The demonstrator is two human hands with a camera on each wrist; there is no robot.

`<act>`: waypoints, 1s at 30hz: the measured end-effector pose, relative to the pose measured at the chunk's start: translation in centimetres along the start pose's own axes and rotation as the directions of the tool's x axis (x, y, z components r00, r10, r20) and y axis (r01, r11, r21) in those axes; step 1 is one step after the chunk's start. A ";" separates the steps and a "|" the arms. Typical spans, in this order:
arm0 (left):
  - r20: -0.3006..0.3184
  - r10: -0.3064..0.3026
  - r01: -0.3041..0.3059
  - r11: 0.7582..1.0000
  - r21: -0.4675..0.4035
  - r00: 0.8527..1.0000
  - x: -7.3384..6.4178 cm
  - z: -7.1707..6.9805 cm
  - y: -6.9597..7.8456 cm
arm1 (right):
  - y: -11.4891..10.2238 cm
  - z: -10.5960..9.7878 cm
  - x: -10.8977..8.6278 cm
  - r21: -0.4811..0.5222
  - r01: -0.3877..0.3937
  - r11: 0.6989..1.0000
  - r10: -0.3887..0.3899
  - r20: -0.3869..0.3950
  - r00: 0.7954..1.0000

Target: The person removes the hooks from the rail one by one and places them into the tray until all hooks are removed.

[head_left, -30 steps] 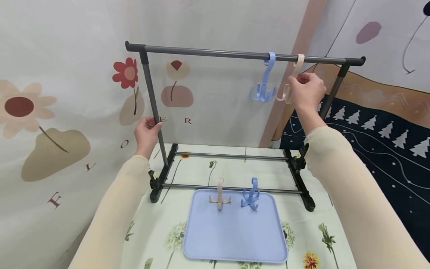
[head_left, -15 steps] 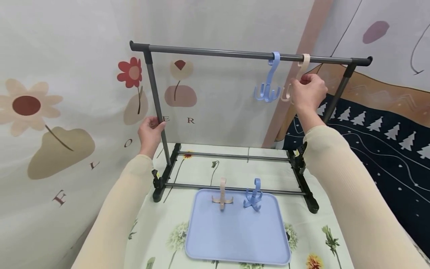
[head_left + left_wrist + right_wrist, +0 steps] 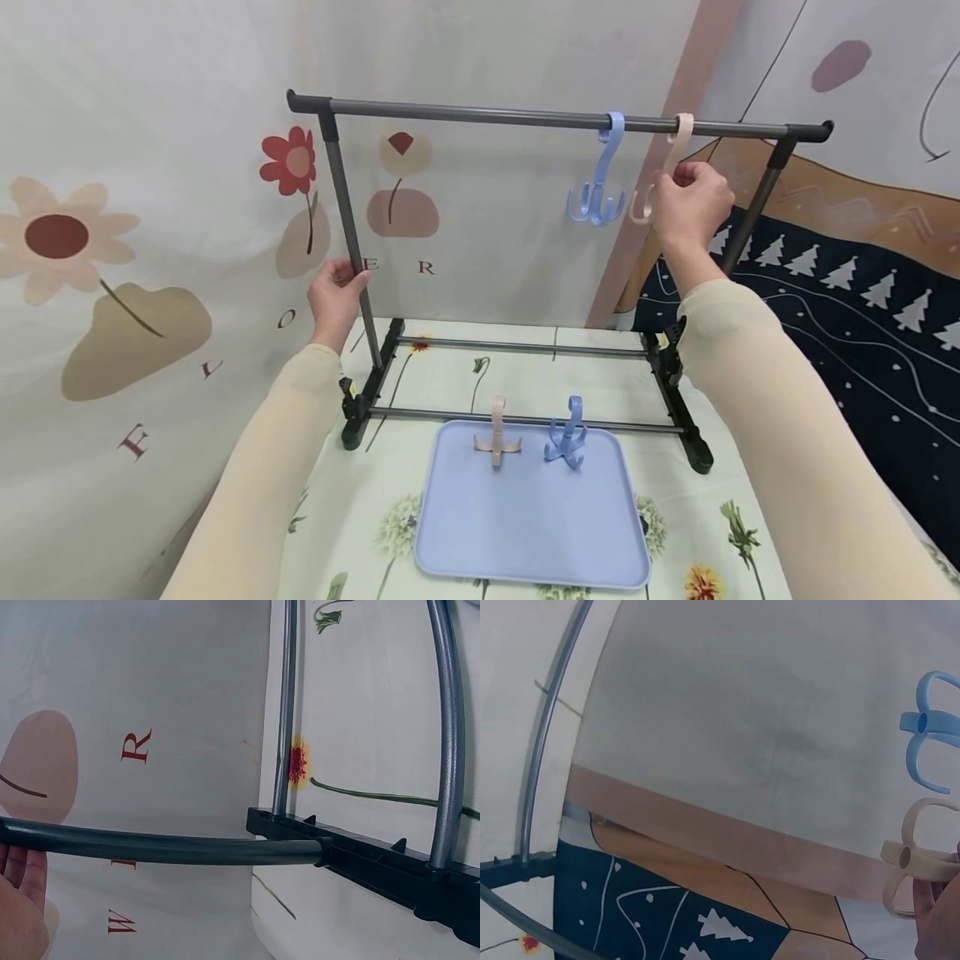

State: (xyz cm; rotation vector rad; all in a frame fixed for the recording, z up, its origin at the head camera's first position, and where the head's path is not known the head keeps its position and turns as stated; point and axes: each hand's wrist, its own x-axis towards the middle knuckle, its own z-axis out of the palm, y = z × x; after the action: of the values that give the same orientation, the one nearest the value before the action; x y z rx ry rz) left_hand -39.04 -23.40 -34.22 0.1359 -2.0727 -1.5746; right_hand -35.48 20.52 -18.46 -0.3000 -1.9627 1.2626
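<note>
A grey rack stands on the table, its top bar (image 3: 465, 112) running across the head view. My left hand (image 3: 333, 302) holds the rack's left post (image 3: 343, 196) between thumb and fingers; the left wrist view shows fingers behind that post (image 3: 165, 847). With my right hand (image 3: 693, 204) I pinch a beige multi-prong hook (image 3: 678, 148), which hangs from the bar near its right end. The fingers hide part of its prongs. Just left of it hangs a blue hook (image 3: 602, 167) of the same shape. Both beige hook (image 3: 934, 864) and blue hook (image 3: 922, 724) show their undersides in the right wrist view.
A light blue tray (image 3: 525, 533) lies at the rack's front. On its far side rest another beige hook (image 3: 497, 429) and another blue hook (image 3: 566, 442). Black feet (image 3: 682, 421) and two low rods form the rack's base. A printed curtain (image 3: 480, 192) hangs behind.
The head view has shifted slightly, so the rack and tray appear a little farther right. Both hands keep their hold on the post and the beige hook.
</note>
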 end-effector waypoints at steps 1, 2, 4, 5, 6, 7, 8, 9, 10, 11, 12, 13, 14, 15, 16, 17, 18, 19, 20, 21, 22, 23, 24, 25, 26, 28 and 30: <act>0.001 0.002 -0.002 1.000 -0.001 1.000 0.0 0.0 0.0 | -0.2 -0.1 0.1 -0.001 0.003 1.000 -0.003 -0.003 1.000; 0.001 0.003 -0.003 1.000 -0.002 1.000 0.0 0.0 0.1 | -0.4 -0.2 0.2 0.001 0.007 1.000 -0.007 -0.006 1.000; 0.001 0.007 -0.007 1.000 0.003 1.000 -0.1 0.0 0.1 | -1.0 -0.4 0.5 -0.003 0.018 1.000 -0.018 -0.010 1.000; 0.001 0.009 -0.009 1.000 0.006 1.000 -0.1 0.0 0.2 | -1.2 -0.5 0.7 -0.006 0.023 1.000 -0.023 -0.011 1.000; 0.002 0.011 -0.011 1.000 0.007 1.000 -0.1 0.0 0.3 | -1.4 -0.7 0.8 -0.001 0.024 1.000 -0.024 -0.011 1.000; 0.002 0.012 -0.012 1.000 0.006 1.000 -0.1 0.1 0.3 | -1.6 -0.8 0.9 0.004 0.026 1.000 -0.026 -0.009 1.000; 0.002 0.013 -0.013 1.000 0.009 1.000 -0.1 0.1 0.3 | -1.7 -1.0 1.0 0.002 0.029 1.000 -0.029 -0.009 1.000; 0.004 0.012 -0.013 1.000 0.014 1.000 -0.2 0.2 0.4 | -1.7 -1.1 1.0 -0.004 0.028 1.000 -0.029 -0.008 1.000; 0.007 0.013 -0.013 1.000 0.016 1.000 -0.2 0.2 0.4 | -1.7 -1.2 1.1 -0.007 0.027 1.000 -0.027 -0.008 1.000; 0.011 0.010 -0.011 1.000 0.016 1.000 -0.3 0.2 0.4 | -1.6 -1.3 1.1 -0.010 0.025 1.000 -0.025 -0.008 1.000; 0.015 0.007 -0.008 1.000 0.018 1.000 -0.4 0.3 0.4 | -1.6 -1.4 1.1 -0.015 0.024 1.000 -0.024 -0.008 1.000; 0.020 0.004 -0.005 1.000 0.020 1.000 -0.4 0.3 0.5 | -1.5 -1.5 1.1 -0.016 0.022 1.000 -0.023 -0.008 1.000; 0.026 0.002 -0.003 1.000 0.025 1.000 -0.5 0.3 0.5 | -1.5 -1.6 1.1 -0.019 0.021 1.000 -0.021 -0.013 1.000; 0.032 0.001 -0.002 1.000 0.027 0.999 -0.6 0.4 0.5 | -1.5 -1.8 1.1 -0.018 0.021 1.000 -0.021 -0.018 1.000; 0.037 0.002 -0.003 1.000 0.029 0.999 -0.6 0.4 0.5 | -1.5 -1.9 1.2 -0.016 0.023 1.000 -0.024 -0.023 0.999; 0.041 0.002 -0.003 1.000 0.029 0.999 -0.6 0.5 0.5 | -1.6 -2.1 1.2 -0.005 0.022 1.000 -0.022 -0.025 0.999; 0.045 0.004 -0.006 0.999 0.032 0.999 -0.6 0.5 0.6 | -1.7 -2.2 1.3 0.003 0.023 1.000 -0.023 -0.028 0.999; 0.047 0.007 -0.008 0.999 0.031 0.999 -0.6 0.6 0.6 | -1.8 -2.3 1.3 0.011 0.022 1.000 -0.022 -0.031 0.999; 0.049 0.008 -0.010 0.999 0.031 0.999 -0.5 0.6 0.6 | -1.8 -2.5 1.4 0.017 0.022 1.000 -0.021 -0.033 0.999; 0.049 0.009 -0.010 0.999 0.030 0.999 -0.4 0.6 0.5 | -1.8 -2.6 1.4 0.027 0.022 0.999 -0.021 -0.032 0.999; 0.051 0.008 -0.010 1.000 0.030 0.999 -0.4 0.7 0.5 | -1.8 -2.6 1.4 0.040 0.020 0.999 -0.019 -0.029 0.999; 0.052 0.007 -0.009 1.000 0.029 0.999 -0.3 0.6 0.5 | -1.7 -2.7 1.4 0.054 0.017 0.998 -0.015 -0.025 1.000; 0.053 0.005 -0.006 0.999 0.032 0.999 -0.3 0.6 0.5 | -1.6 -2.7 1.3 0.059 0.018 0.998 -0.017 -0.023 1.000; 0.053 0.004 -0.005 0.999 0.036 0.999 -0.2 0.6 0.5 | -1.5 -2.8 1.2 0.065 0.020 0.998 -0.019 -0.020 1.000; 0.053 0.001 -0.003 0.999 0.043 0.999 -0.1 0.4 0.5 | -1.4 -2.7 1.1 0.074 0.023 0.997 -0.022 -0.014 1.000; 0.052 0.001 -0.003 0.999 0.053 0.999 0.0 0.2 0.4 | -1.3 -2.6 0.8 0.086 0.034 0.996 -0.034 -0.002 0.999; 0.049 0.000 -0.004 0.998 0.064 0.999 0.1 -0.1 0.4 | -1.2 -2.6 0.6 0.087 0.049 0.995 -0.050 0.011 0.999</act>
State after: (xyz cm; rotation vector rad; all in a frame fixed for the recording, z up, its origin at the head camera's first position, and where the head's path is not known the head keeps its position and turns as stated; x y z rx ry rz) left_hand -38.96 -23.35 -33.81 0.1193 -2.1607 -1.5256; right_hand -33.78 22.03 -16.65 -0.1989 -1.9089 1.3168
